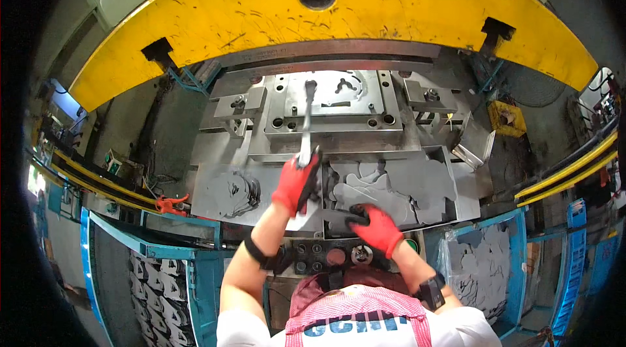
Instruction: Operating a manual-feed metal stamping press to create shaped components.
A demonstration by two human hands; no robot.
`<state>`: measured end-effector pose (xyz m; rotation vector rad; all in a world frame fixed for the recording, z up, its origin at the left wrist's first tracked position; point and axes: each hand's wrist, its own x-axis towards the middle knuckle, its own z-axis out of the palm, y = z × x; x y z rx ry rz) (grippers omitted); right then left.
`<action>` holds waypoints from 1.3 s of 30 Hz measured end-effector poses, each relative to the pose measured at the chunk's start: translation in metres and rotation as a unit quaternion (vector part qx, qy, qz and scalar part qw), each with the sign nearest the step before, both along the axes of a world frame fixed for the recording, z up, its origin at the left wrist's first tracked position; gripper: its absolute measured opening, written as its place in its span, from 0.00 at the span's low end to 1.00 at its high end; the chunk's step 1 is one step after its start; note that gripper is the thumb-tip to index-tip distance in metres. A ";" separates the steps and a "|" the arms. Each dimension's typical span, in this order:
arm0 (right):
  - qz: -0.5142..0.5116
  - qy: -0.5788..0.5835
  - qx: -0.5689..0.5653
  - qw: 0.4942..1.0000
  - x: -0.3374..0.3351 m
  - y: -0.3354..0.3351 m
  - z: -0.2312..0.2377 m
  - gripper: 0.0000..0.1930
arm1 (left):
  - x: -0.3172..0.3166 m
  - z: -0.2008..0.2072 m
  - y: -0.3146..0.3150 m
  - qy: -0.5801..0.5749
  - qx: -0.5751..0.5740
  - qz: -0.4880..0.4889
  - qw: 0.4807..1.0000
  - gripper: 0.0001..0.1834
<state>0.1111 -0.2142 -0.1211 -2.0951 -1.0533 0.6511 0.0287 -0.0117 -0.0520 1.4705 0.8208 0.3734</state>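
My left hand, in a red glove with black on the fingers, is closed around the handle of a long metal stick tool. The tool reaches away from me over a metal press die, its dark round head lying over the bright plate in the middle. A cutout shape shows on that plate. My right hand, gloved the same way, hovers at the near edge of a tray holding flat grey sheet-metal pieces. Its fingers are apart and I see nothing in them.
A yellow press beam spans the far side above the die. Clamps stand on both sides. A grey sheet lies left of the tray. Blue-framed bins with metal pieces flank me. A yellow crate sits at right.
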 end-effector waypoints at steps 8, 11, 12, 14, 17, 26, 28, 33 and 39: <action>-0.022 -0.001 0.015 1.000 -0.005 -0.037 -0.045 0.27 | 0.068 0.037 0.039 0.156 -0.136 -0.089 0.974 0.17; 0.015 0.024 -0.005 1.000 -0.002 -0.032 -0.056 0.25 | 0.061 0.011 0.044 0.025 -0.181 -0.049 0.982 0.17; 0.022 0.055 -0.030 0.998 0.001 -0.027 -0.038 0.24 | 0.055 0.019 0.037 0.002 -0.167 -0.038 0.985 0.17; -0.068 0.111 0.015 0.991 0.003 -0.032 -0.058 0.21 | 0.045 0.016 0.035 -0.050 -0.082 -0.023 0.995 0.16; -0.152 0.156 0.180 0.959 0.016 -0.035 -0.046 0.19 | 0.002 0.044 0.009 -0.072 -0.085 -0.031 0.993 0.18; -0.195 0.105 0.285 0.933 0.049 -0.052 -0.028 0.23 | -0.199 -0.030 -0.019 0.035 -0.112 0.271 0.955 0.08; -0.212 0.128 0.308 0.919 0.053 -0.053 -0.039 0.23 | -0.207 -0.038 -0.008 0.070 -0.139 0.311 0.938 0.12; -0.239 0.241 0.396 0.853 0.055 -0.017 0.006 0.22 | -0.279 -0.164 0.039 -0.118 -0.487 0.113 0.858 0.22; -0.188 0.135 0.430 0.872 0.153 0.097 0.044 0.17 | -0.277 -0.159 0.032 -0.290 -0.507 0.109 0.804 0.15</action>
